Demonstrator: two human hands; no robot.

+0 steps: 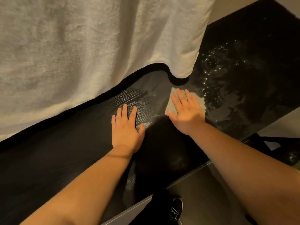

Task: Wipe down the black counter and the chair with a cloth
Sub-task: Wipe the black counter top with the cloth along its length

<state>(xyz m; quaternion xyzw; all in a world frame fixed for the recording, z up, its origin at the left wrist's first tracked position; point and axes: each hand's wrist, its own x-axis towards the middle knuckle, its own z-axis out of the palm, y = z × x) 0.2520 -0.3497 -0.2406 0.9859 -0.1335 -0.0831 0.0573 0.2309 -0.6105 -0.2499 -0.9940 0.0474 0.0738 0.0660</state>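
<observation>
The left hand point(128, 132) is laid flat on the black bench point(65, 151), its fingers point(125, 111) straight, spread and released, with nothing held. The small grey cloth point(169, 105) is pinned to the bench under the right hand point(186, 114), whose fingers point(180, 96) are stretched flat over it rather than curled. Beyond the right fingers, water droplets point(215, 62) are scattered on the bench. Beyond the left fingers, the bench's far side is hidden by a white fluffy towel point(81, 46).

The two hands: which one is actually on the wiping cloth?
The right hand, fingers straight, presses flat on the small grey cloth; the left hand rests bare on the black counter, with no cloth under it.
</observation>
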